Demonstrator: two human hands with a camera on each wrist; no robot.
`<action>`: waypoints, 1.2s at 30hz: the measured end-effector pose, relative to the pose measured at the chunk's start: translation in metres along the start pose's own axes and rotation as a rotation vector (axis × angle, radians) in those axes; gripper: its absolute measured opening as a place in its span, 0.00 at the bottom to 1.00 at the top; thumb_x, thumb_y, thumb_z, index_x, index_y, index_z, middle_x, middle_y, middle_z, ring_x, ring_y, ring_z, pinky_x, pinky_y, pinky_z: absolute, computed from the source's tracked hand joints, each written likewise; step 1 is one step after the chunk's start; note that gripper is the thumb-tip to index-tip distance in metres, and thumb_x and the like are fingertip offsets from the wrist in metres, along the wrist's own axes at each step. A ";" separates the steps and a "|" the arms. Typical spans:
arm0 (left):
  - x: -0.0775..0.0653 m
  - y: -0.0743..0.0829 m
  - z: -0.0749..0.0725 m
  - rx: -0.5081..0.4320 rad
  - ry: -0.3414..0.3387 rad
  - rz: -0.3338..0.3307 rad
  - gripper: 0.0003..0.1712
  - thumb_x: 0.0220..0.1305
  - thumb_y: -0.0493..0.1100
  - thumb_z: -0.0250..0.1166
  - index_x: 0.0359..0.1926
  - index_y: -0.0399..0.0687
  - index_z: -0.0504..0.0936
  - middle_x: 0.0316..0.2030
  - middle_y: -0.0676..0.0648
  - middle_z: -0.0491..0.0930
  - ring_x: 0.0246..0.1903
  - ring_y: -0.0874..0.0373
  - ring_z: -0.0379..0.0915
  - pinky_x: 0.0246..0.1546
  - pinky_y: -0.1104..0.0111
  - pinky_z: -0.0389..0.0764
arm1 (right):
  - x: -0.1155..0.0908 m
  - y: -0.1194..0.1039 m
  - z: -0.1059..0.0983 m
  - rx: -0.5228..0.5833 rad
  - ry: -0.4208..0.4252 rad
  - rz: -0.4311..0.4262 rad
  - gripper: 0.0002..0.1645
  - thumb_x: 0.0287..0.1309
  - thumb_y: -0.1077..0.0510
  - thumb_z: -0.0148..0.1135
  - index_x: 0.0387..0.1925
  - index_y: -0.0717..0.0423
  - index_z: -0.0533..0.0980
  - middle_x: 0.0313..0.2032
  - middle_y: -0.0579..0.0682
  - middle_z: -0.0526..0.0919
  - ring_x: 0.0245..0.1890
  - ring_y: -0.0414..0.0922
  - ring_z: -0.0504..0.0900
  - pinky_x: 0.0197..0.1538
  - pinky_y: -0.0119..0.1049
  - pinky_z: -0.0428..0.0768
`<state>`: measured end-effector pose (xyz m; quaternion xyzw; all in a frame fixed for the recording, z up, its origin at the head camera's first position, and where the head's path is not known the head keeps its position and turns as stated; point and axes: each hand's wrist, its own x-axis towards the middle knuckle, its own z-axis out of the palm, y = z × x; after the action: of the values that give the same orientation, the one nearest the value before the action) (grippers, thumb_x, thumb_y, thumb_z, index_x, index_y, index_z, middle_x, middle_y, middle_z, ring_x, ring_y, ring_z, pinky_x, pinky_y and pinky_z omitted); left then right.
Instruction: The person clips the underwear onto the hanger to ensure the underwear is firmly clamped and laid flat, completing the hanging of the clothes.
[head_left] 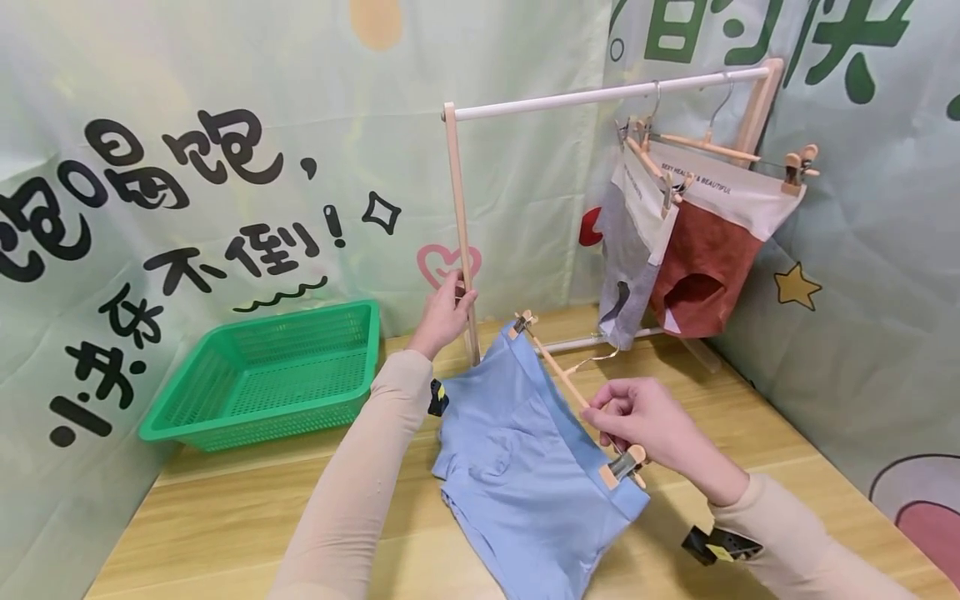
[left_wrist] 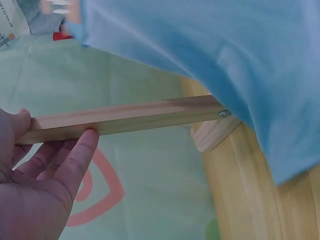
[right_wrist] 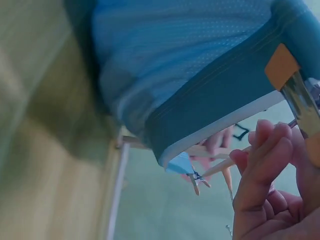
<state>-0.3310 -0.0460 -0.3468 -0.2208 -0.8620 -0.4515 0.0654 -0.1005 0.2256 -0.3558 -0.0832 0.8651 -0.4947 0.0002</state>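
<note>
In the head view my right hand (head_left: 648, 421) pinches the wooden bar of a clip hanger (head_left: 557, 367). Blue underpants (head_left: 517, 467) hang from its two clips, tilted, low over the table. My left hand (head_left: 442, 315) holds the left wooden post (head_left: 459, 192) of a small clothes rack, with thumb and fingers on opposite sides of the post (left_wrist: 130, 117) in the left wrist view. The right wrist view shows curled fingers (right_wrist: 267, 167) on the bar, beside a metal clip (right_wrist: 300, 102) on the waistband (right_wrist: 210, 107). The hanger's hook points toward the rack, beneath the rail.
Grey-and-white underpants (head_left: 630, 250) and rust-and-white underpants (head_left: 708, 242) hang at the right end of the rack's white rail (head_left: 555, 102). A green plastic basket (head_left: 262, 408) stands at the table's back left. Printed cloth (head_left: 517, 183) surrounds the wooden table (head_left: 247, 525).
</note>
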 end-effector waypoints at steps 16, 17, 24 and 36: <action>0.000 -0.005 0.001 -0.050 -0.023 0.009 0.20 0.84 0.44 0.56 0.70 0.46 0.69 0.54 0.35 0.83 0.53 0.41 0.85 0.52 0.53 0.90 | 0.011 -0.075 -0.043 -0.318 0.059 -0.121 0.10 0.65 0.54 0.75 0.34 0.54 0.83 0.16 0.43 0.79 0.15 0.38 0.74 0.20 0.35 0.71; 0.000 -0.005 0.001 -0.051 -0.023 0.010 0.20 0.84 0.44 0.56 0.70 0.46 0.69 0.54 0.35 0.83 0.53 0.41 0.85 0.52 0.54 0.90 | 0.013 -0.081 -0.047 -0.355 0.069 -0.119 0.10 0.65 0.53 0.76 0.33 0.52 0.83 0.16 0.43 0.79 0.16 0.38 0.73 0.20 0.35 0.71; 0.002 -0.008 -0.002 -0.056 -0.016 0.027 0.23 0.85 0.43 0.55 0.73 0.43 0.68 0.52 0.32 0.83 0.51 0.40 0.85 0.50 0.53 0.89 | 0.037 -0.115 -0.068 -0.533 0.113 -0.125 0.09 0.66 0.52 0.72 0.31 0.50 0.84 0.17 0.43 0.82 0.18 0.40 0.76 0.25 0.35 0.72; 0.001 -0.009 -0.005 -0.117 -0.030 0.002 0.20 0.84 0.44 0.56 0.71 0.48 0.71 0.51 0.35 0.83 0.51 0.41 0.84 0.50 0.53 0.90 | 0.093 -0.161 -0.092 -0.651 0.165 -0.127 0.13 0.65 0.50 0.70 0.29 0.53 0.86 0.17 0.42 0.84 0.19 0.40 0.74 0.29 0.38 0.72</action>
<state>-0.3368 -0.0540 -0.3506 -0.2317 -0.8348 -0.4978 0.0400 -0.1765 0.2110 -0.1630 -0.0924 0.9678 -0.1966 -0.1274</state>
